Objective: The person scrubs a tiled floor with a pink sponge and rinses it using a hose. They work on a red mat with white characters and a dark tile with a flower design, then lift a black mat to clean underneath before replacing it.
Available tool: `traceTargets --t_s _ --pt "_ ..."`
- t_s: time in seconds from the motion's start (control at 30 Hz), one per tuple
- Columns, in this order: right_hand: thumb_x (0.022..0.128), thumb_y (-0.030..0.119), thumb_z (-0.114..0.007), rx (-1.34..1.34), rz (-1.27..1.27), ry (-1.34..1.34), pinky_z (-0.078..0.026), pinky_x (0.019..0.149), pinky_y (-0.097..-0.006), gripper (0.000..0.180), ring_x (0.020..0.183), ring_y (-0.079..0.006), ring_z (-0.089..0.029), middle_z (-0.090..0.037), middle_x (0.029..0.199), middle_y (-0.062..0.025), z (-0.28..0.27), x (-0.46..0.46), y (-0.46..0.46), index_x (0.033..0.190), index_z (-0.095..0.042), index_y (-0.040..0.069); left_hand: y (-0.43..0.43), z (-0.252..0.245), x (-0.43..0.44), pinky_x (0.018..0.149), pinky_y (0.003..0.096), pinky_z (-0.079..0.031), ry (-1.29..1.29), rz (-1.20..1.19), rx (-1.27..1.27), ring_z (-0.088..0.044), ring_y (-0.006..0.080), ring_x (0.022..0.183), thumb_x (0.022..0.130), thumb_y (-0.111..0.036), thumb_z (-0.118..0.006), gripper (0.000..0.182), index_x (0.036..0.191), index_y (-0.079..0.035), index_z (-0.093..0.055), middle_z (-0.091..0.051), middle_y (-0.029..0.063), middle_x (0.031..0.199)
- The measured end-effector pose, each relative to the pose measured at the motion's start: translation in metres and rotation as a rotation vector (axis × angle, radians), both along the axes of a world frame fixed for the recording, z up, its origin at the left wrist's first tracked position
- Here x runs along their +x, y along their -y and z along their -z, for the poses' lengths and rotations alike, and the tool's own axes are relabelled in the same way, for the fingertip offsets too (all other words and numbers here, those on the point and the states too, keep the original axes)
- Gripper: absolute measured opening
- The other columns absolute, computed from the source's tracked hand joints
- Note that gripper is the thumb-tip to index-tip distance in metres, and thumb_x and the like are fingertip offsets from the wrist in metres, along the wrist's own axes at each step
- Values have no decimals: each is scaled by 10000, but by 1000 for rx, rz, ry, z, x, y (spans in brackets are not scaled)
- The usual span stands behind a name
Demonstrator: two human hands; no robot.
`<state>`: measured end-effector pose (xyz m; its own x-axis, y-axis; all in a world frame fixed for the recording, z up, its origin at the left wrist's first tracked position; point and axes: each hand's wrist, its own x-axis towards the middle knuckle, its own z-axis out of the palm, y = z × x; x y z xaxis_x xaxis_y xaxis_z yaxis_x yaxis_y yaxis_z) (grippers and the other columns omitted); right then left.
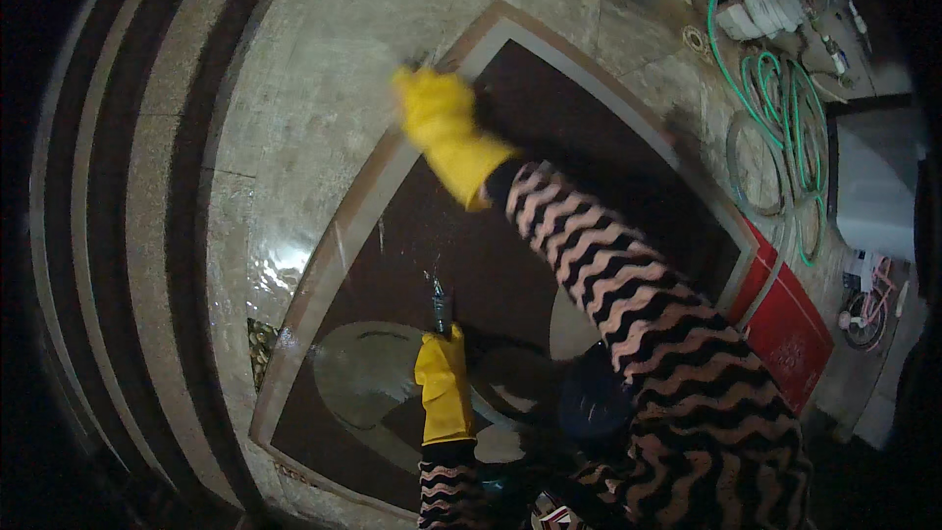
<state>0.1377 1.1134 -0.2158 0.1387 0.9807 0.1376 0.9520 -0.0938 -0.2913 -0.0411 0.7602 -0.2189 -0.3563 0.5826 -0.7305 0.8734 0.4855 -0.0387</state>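
A large dark brown rug (368, 265) with pale borders and beige rounded shapes lies on the wet floor before me. My left hand (444, 379), in a yellow rubber glove, grips what looks like a hose end (440, 311) low over the rug. Water sprays forward from its tip. My right hand (441, 118), also gloved in yellow, is stretched across to the rug's far left border. It is blurred, and whether its fingers hold anything is unclear. Both arms wear wavy black and pinkish sleeves.
Steps (151, 199) curve along the left. Water glistens on the concrete floor (309, 88) beside a patch of pebbles (261, 350). At the right are a coiled green hose (791, 125), a red mat (791, 331) partly beside the rug, and a pink bicycle (868, 309).
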Motion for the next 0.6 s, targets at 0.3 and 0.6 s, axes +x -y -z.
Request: traceTargets --t_s 0.3,0.6 --pt "1010 287 -607 179 -701 25 -586 801 -570 251 1001 -396 -738 -755 1159 -114 45 17 9 1233 -714 240 12 4 -4 899 611 -596 9 -25 40 -760 517 1041 1026 -762 -544 843 1311 21 -668 -782 320 1098" --pt "1082 417 -556 -108 455 179 -557 1015 -588 434 1206 -458 -703 -756 1309 -185 18 271 -4 1435 -662 188 2 -1 6 872 589 -617 74 -82 -10 -789 476 996 1022 -703 -588 801 1236 64 -679 -811 265 1033"
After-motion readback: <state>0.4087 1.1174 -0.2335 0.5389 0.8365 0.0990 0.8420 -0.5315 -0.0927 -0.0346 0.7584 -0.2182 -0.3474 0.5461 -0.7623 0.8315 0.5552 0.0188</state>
